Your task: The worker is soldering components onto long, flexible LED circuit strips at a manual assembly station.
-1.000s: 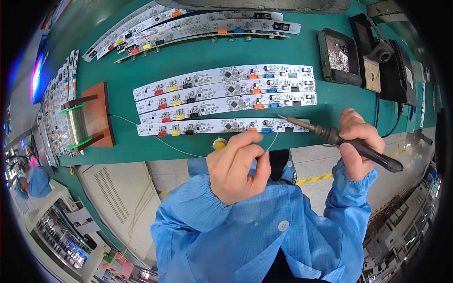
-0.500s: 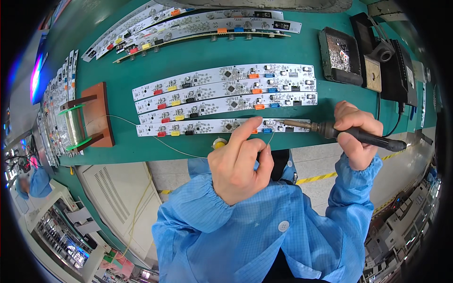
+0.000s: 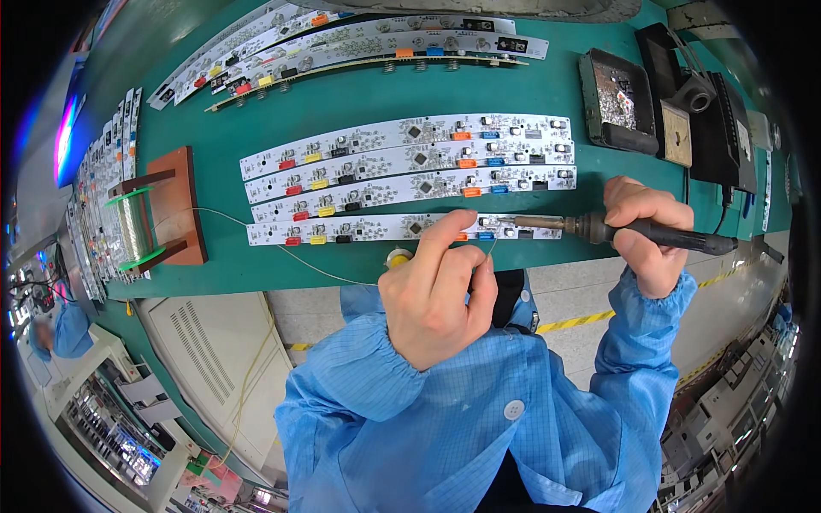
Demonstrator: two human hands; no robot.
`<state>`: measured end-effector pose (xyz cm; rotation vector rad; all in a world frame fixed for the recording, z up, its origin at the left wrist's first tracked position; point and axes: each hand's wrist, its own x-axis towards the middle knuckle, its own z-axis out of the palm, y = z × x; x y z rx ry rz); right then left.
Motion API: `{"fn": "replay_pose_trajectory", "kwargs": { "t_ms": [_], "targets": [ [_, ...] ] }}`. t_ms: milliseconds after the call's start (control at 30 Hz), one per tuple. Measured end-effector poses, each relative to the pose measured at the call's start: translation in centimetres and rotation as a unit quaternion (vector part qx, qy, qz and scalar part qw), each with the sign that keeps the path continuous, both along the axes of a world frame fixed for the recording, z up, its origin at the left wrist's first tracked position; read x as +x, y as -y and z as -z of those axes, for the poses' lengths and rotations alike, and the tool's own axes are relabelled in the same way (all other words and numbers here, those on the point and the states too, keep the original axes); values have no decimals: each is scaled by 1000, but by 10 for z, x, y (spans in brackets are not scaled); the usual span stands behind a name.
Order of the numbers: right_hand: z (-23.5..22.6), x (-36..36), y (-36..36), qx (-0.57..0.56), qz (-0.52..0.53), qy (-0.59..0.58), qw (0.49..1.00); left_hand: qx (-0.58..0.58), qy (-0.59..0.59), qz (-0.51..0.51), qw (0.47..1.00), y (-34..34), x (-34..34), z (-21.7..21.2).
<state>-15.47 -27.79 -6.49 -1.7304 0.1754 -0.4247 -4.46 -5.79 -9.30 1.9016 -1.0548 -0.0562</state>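
My right hand [image 3: 646,232] grips a black-handled soldering iron [image 3: 599,228] whose tip rests on the nearest white circuit strip [image 3: 359,229] near its right end. My left hand [image 3: 436,286] pinches a thin solder wire [image 3: 265,248] and feeds its end toward the iron's tip, with the index finger lying over the strip. The wire runs left across the green mat [image 3: 342,94] to a spool on a wooden stand [image 3: 158,214]. Three more white strips [image 3: 402,158] with red, yellow, orange and blue parts lie just beyond.
More strips [image 3: 342,38] lie fanned at the mat's far edge, and a stack [image 3: 107,188] stands at the left. A black iron stand with sponge tray [image 3: 620,98] and a soldering station [image 3: 723,128] sit at the far right. Another person in blue [image 3: 60,329] is at lower left.
My right hand has brought the soldering iron leftward and lower, so its tip now sits on the nearest strip. My left hand has shifted slightly toward the tip with the wire.
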Motion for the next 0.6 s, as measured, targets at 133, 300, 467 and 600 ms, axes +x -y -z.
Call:
{"fn": "replay_pose_trajectory", "kwargs": {
  "t_ms": [133, 300, 467, 600],
  "targets": [
    [0, 1, 2, 5, -5, -5, 1000, 4, 2, -9, 1000, 2, -1, 1],
    [0, 0, 7, 7, -13, -8, 1000, 21, -25, -16, 999, 3, -5, -1],
    [0, 1, 6, 3, -7, 1, 1000, 15, -27, -10, 999, 3, -5, -2],
    [2, -1, 5, 6, -5, -1, 1000, 21, -34, -5, 999, 1, -3, -3]
  ]
}}
